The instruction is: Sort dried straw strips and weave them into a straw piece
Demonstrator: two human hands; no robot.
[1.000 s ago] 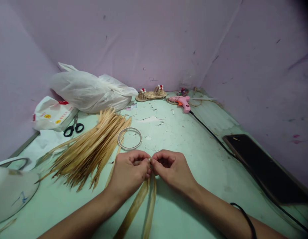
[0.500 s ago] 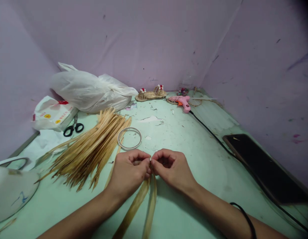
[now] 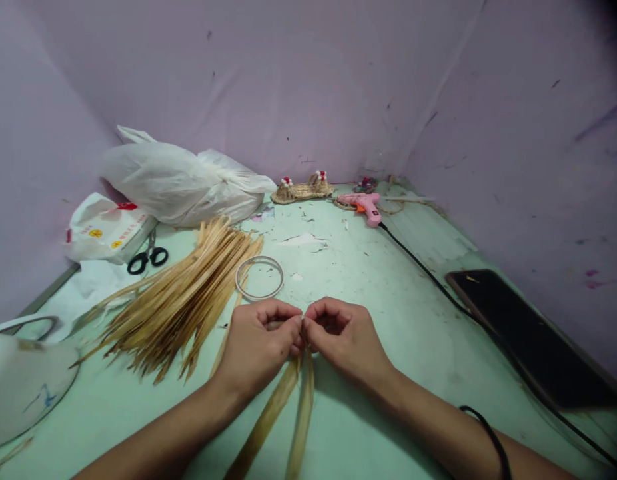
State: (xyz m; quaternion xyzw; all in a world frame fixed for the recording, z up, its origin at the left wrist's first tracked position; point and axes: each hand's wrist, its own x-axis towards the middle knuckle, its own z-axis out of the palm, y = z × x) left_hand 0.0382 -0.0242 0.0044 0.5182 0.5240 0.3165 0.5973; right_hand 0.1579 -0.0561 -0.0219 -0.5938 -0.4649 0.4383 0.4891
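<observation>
My left hand (image 3: 263, 337) and my right hand (image 3: 346, 337) meet fingertip to fingertip over the green table. Both are closed in a pinch on the top ends of dried fibre strips (image 3: 271, 410). Two flat, yellow-brown lengths hang from the pinch towards the near edge. A small whitish bit shows between the fingertips, too small to name. Just beyond my left hand lies a thin, pale ring (image 3: 260, 278). To the left of that hand spreads a bundle of dried fibre strips (image 3: 178, 307).
Black-handled scissors (image 3: 147, 259), a white box (image 3: 108, 230) and a stuffed plastic bag (image 3: 183, 183) stand at the left. A woven piece with red and white beads (image 3: 302, 191) sits at the back. A pink glue gun (image 3: 363, 205) trails its cord past a phone (image 3: 528, 340).
The fingertips have shifted very slightly against each other at the pinch. Everything else stays where it was.
</observation>
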